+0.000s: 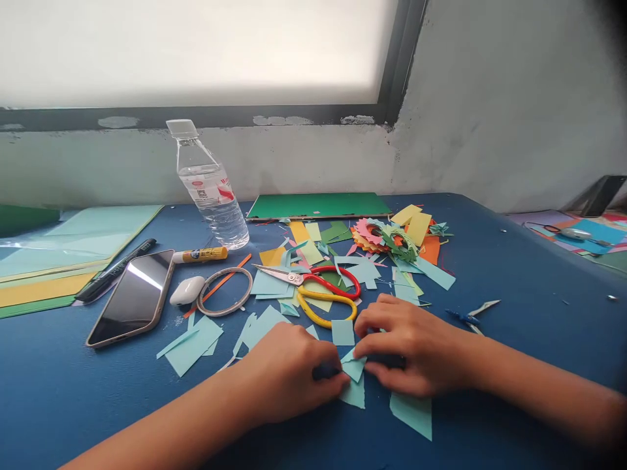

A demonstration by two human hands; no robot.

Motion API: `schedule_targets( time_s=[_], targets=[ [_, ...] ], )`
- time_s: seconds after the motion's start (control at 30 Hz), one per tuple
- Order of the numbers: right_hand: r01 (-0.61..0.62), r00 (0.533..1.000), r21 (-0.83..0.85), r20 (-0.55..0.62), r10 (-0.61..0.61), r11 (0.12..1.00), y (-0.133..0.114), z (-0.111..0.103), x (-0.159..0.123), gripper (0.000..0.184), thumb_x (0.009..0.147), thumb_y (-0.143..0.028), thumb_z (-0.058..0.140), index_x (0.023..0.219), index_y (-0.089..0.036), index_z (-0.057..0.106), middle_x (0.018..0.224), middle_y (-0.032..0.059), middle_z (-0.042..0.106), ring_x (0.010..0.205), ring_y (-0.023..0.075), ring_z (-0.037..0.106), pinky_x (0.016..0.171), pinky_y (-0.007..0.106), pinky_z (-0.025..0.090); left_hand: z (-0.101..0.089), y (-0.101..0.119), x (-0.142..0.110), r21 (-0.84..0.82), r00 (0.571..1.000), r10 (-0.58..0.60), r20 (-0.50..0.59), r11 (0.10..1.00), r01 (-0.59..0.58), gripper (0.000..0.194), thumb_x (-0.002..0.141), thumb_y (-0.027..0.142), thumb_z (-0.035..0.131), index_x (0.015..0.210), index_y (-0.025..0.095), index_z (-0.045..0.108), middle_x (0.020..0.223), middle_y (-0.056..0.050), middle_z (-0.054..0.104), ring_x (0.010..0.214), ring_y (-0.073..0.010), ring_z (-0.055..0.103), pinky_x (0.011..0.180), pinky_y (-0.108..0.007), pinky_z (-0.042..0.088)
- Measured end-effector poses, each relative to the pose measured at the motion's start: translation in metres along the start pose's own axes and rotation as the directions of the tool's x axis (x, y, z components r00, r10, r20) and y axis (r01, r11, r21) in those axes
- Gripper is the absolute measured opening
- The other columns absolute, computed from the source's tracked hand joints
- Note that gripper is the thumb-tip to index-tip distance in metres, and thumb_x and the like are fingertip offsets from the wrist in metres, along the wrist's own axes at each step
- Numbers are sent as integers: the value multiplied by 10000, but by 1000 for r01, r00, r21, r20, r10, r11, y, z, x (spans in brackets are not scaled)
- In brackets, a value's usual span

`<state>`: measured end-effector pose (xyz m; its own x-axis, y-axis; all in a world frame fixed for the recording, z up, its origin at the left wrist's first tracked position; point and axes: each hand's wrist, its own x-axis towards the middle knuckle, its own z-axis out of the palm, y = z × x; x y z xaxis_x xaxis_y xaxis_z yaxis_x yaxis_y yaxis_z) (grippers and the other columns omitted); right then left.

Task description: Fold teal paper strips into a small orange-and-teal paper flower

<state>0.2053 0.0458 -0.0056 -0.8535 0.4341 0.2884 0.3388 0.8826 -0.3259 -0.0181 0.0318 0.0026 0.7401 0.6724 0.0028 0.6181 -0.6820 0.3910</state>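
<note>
Both hands pinching a small paper piece near the table's front edge

The left hand [289,372] and right hand [411,352] each grip the light blue paper piece [353,367] between fingertips, flat on the blue table [514,287] in front of the scissors [318,290]. Folding well likely means aligning edges first, then pressing the crease firmly.

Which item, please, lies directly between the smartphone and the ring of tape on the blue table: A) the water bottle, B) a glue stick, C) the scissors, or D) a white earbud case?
D: the white earbud case sits right of the smartphone and left of the ring of tape, while the scissors, water bottle and glue stick lie elsewhere on the blue table.
</note>
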Motion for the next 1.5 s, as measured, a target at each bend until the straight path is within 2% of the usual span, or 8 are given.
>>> schedule_targets(
  time_s=[0.1,0.2,0.3,0.43,0.67,0.9,1.13,1.5],
  targets=[
    [43,998,-6,48,-43,999,-3,1,1,142,812,-262,595,916,-173,631,896,51,601,763,166,530,698,306,361,12,3,-1,32,997,-18,-80,999,21,129,793,283,594,747,221,697,465,23,607,416,-122,547,423,-199,326],
    [81,996,-60,31,-79,995,-1,5,2,111,874,-209,519,890,-167,620,869,50,606,732,160,521,659,297,363,18,2,-1,66,987,28,-161,998,-17,149,795,251,581,693,206,680,461,23,604,406,-116,544,408,-201,308],
    [83,996,-56,22,-82,995,2,7,2,155,904,-171,466,869,-163,617,849,58,607,735,163,530,650,290,381,16,-4,0,53,975,103,-196,994,-94,155,813,238,554,744,205,689,509,18,635,422,-111,554,419,-204,334],
    [10,1000,66,15,-11,998,4,10,2,133,895,-163,490,891,-151,623,882,79,603,793,168,550,691,269,433,6,-12,3,48,957,214,-196,977,-208,197,850,251,515,803,189,696,514,16,630,408,-98,526,408,-212,331],
    [-162,985,207,-26,171,965,-1,12,8,84,855,-143,541,870,-133,623,850,64,589,756,152,545,675,255,445,-1,-16,2,291,875,474,-101,855,-430,254,902,176,434,830,152,676,467,16,565,379,-118,479,377,-276,276],
    [-229,965,228,-72,251,946,-4,15,12,68,809,-128,566,811,-141,633,798,45,582,713,142,540,633,241,427,1,-13,2,321,857,500,-122,837,-443,189,859,203,473,857,159,657,498,15,568,395,-126,490,357,-277,300],
    [-250,956,253,-87,280,935,-4,18,14,78,786,-107,575,801,-149,639,804,38,578,721,141,543,647,240,429,4,-11,1,332,821,530,-211,829,-450,138,769,166,497,759,153,634,667,-28,627,509,-140,538,364,-271,356],
    [-278,943,337,-81,322,899,-6,15,14,89,748,-63,590,745,-141,633,769,19,576,661,113,530,590,211,406,2,-14,2,268,845,523,-112,835,-481,149,757,221,524,824,151,638,692,-30,627,590,-163,548,395,-291,356]
  ],
)
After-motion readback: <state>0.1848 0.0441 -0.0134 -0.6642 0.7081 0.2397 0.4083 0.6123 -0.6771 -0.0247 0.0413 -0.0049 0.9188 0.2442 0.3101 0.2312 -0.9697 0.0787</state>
